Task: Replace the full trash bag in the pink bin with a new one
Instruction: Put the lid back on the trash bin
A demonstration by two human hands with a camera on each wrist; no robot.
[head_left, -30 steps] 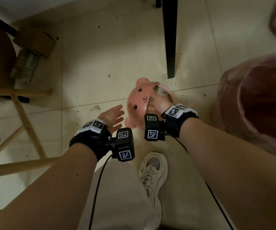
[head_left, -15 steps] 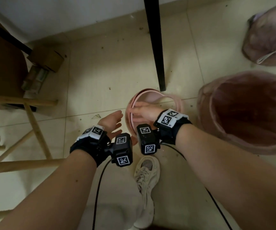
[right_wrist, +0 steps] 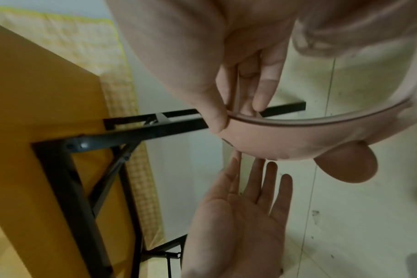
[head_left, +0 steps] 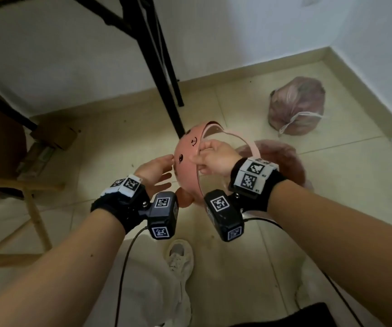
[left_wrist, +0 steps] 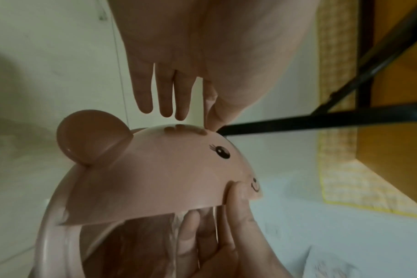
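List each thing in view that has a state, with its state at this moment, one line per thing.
pink bear-face lid: off the bin, held in the air, tilted.
right hand: grips the lid's rim, thumb outside, fingers inside.
left hand: open, fingers straight, fingertips at the lid's dome.
pink bin: open, lined with a bag, on the floor.
full trash bag: tied shut with its drawstring, on the floor by the wall.

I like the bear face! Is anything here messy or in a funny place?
Yes. The bear lid is off the bin, held tilted by the right hand. A tied trash bag sits on the floor, which has dark specks.
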